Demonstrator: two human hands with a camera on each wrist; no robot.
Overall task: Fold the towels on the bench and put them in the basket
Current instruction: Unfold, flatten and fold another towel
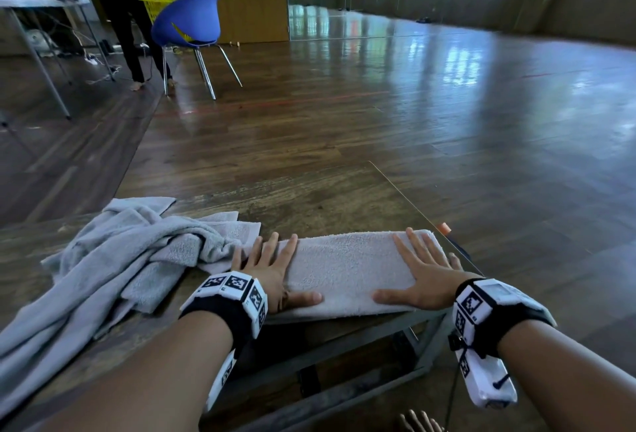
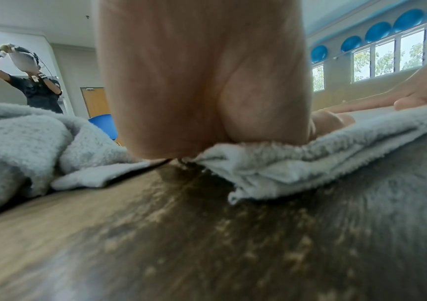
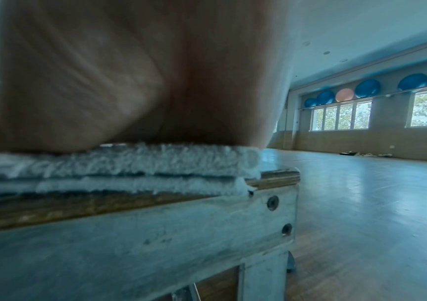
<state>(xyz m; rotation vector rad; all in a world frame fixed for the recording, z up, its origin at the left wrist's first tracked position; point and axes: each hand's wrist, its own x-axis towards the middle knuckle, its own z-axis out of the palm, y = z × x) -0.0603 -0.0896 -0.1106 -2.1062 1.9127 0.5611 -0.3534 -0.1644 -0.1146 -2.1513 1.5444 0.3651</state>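
Observation:
A folded grey towel [image 1: 347, 268] lies as a long strip near the front right corner of the wooden bench [image 1: 309, 197]. My left hand [image 1: 272, 264] presses flat on its left end with fingers spread and straight. My right hand [image 1: 421, 270] presses flat on its right end, thumb pointing inward. In the left wrist view my palm [image 2: 202, 81] sits on the towel's edge [image 2: 297, 163]. The right wrist view shows the towel's stacked layers [image 3: 120, 169] under my palm at the bench corner. A heap of unfolded grey towels [image 1: 113, 259] lies to the left. A yellow basket [image 1: 156, 6] stands far off behind a chair.
A blue chair [image 1: 189, 27] stands on the wooden floor at the back left, with another person [image 1: 120, 1] and a metal table [image 1: 38, 4] beside it. The bench's right edge [image 1: 426, 225] drops to open floor. My bare toes [image 1: 418, 423] show below.

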